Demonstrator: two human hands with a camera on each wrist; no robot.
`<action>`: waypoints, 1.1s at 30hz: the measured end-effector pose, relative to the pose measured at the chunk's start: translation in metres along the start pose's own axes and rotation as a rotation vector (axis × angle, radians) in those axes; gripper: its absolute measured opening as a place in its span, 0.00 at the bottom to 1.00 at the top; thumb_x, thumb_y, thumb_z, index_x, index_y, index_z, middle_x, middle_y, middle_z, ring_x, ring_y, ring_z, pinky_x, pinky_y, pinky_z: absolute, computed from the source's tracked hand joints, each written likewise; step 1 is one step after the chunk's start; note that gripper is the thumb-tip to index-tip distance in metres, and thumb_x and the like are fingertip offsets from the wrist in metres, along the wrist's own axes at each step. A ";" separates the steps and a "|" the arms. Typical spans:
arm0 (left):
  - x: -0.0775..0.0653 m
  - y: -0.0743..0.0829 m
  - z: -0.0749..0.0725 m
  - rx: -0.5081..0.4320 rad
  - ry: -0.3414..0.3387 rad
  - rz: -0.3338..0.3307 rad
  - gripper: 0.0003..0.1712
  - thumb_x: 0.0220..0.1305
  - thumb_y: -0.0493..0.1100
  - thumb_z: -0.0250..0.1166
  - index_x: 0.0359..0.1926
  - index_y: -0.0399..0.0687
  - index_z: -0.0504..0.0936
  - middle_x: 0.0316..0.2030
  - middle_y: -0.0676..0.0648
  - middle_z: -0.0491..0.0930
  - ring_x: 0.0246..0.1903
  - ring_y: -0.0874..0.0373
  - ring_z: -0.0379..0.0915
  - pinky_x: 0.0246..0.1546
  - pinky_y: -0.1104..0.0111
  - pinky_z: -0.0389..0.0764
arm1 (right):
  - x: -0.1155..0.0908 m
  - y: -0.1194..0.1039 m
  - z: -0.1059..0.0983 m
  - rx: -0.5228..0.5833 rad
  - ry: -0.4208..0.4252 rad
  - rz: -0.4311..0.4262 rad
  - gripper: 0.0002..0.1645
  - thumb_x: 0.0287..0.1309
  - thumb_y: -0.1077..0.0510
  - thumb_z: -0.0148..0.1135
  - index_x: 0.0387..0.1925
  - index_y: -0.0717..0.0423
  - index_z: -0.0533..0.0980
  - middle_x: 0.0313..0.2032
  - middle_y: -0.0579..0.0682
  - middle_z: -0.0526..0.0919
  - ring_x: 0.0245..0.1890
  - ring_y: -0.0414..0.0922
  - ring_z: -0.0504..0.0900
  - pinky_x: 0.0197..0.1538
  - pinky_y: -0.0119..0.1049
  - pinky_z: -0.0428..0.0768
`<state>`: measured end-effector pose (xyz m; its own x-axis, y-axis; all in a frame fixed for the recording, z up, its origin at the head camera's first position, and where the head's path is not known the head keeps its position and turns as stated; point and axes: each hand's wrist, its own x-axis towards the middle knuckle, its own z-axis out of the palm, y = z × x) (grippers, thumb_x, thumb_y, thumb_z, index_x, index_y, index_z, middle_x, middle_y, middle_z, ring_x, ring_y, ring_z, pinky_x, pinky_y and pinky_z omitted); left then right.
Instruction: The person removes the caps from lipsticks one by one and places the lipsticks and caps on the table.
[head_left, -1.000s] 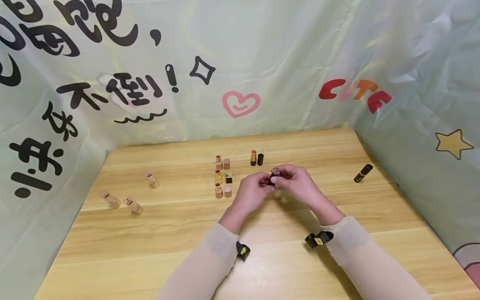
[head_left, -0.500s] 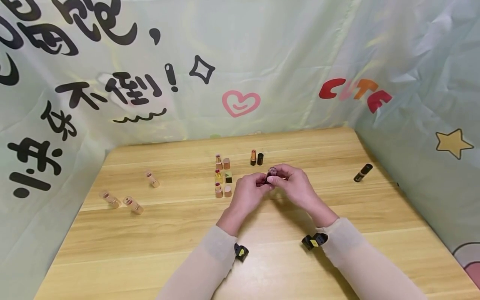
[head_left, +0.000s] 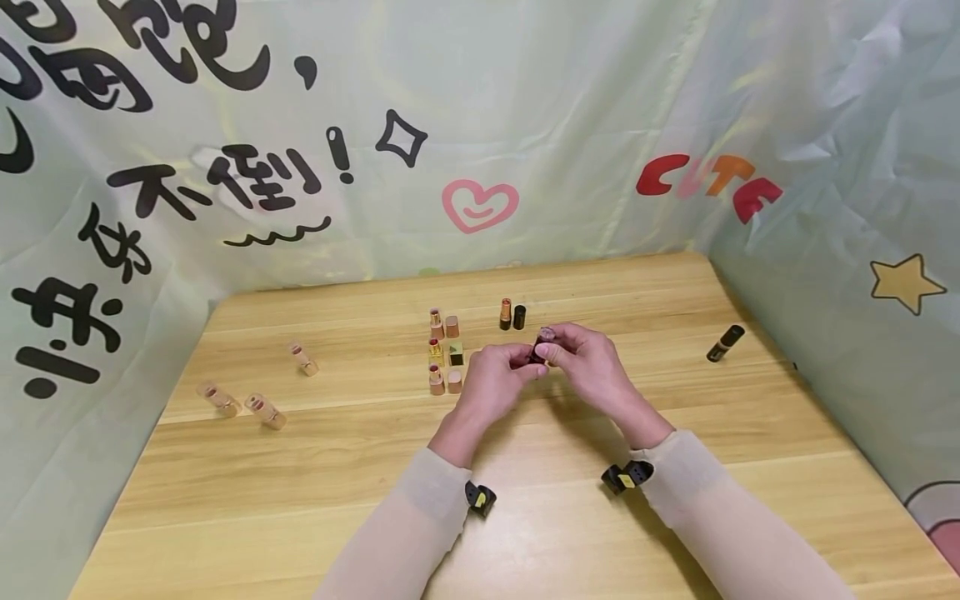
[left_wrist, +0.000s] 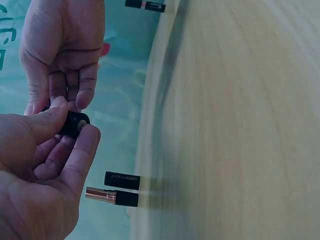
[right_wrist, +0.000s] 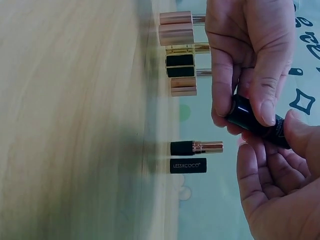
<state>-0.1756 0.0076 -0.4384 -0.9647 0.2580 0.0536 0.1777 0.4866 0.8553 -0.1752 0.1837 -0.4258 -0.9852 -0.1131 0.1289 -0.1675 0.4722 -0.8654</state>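
Note:
Both hands meet over the table around a dark, capped-looking lipstick tube [head_left: 538,348], which shows black in the right wrist view. My left hand [head_left: 495,375] pinches its lower end between thumb and fingers, and the round base of the black tube [left_wrist: 75,124] faces out in the left wrist view. With thumb and fingers, my right hand [head_left: 592,367] grips the upper end. Fingers cover much of the tube. Just beyond the hands, an uncapped lipstick [right_wrist: 196,147] with a rose-gold neck stands beside its black cap [right_wrist: 188,166].
Left of the hands stand uncapped lipsticks [head_left: 437,379] in a column, each with its cap [head_left: 455,382] beside it. Several clear-topped pink tubes [head_left: 266,412] are at the table's left. A black tube [head_left: 725,343] is near the right edge. Printed cloth [head_left: 570,125] borders the table.
Both hands have shifted slightly left with the tube between them, and its top has tilted a little. The lipsticks on the table have kept their places.

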 end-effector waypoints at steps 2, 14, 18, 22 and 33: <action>0.000 -0.001 0.001 -0.003 0.001 0.001 0.12 0.67 0.48 0.74 0.50 0.54 0.92 0.38 0.55 0.91 0.36 0.64 0.85 0.41 0.68 0.85 | 0.000 0.000 -0.001 -0.004 -0.004 -0.005 0.18 0.70 0.55 0.69 0.54 0.62 0.84 0.48 0.59 0.90 0.51 0.56 0.89 0.57 0.54 0.85; -0.001 -0.004 0.001 0.006 -0.001 0.005 0.12 0.66 0.46 0.75 0.50 0.54 0.92 0.39 0.54 0.92 0.39 0.61 0.86 0.43 0.66 0.85 | 0.000 0.003 0.000 -0.007 -0.037 0.032 0.19 0.71 0.53 0.68 0.55 0.63 0.83 0.48 0.59 0.90 0.46 0.52 0.89 0.52 0.48 0.87; -0.002 -0.005 0.002 0.016 -0.004 0.007 0.14 0.66 0.46 0.75 0.52 0.54 0.91 0.41 0.53 0.92 0.42 0.59 0.87 0.46 0.64 0.86 | 0.000 0.004 0.000 0.006 -0.038 0.039 0.21 0.72 0.53 0.67 0.57 0.64 0.82 0.48 0.60 0.90 0.45 0.53 0.90 0.53 0.53 0.87; -0.002 -0.006 0.003 0.027 -0.010 0.002 0.17 0.66 0.46 0.75 0.54 0.53 0.91 0.43 0.52 0.92 0.45 0.57 0.88 0.48 0.64 0.87 | -0.001 0.004 -0.001 0.015 -0.037 0.057 0.21 0.72 0.53 0.67 0.58 0.64 0.82 0.48 0.61 0.90 0.43 0.54 0.90 0.53 0.56 0.87; 0.000 -0.008 0.006 0.043 0.041 -0.078 0.16 0.67 0.41 0.75 0.54 0.45 0.87 0.48 0.46 0.91 0.49 0.54 0.88 0.53 0.60 0.87 | 0.006 0.002 0.000 0.213 0.061 0.104 0.24 0.73 0.54 0.67 0.60 0.68 0.79 0.53 0.64 0.86 0.51 0.52 0.87 0.52 0.41 0.89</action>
<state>-0.1757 0.0085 -0.4488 -0.9830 0.1836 0.0095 0.1088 0.5396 0.8349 -0.1815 0.1837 -0.4263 -0.9982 -0.0177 0.0572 -0.0599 0.2825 -0.9574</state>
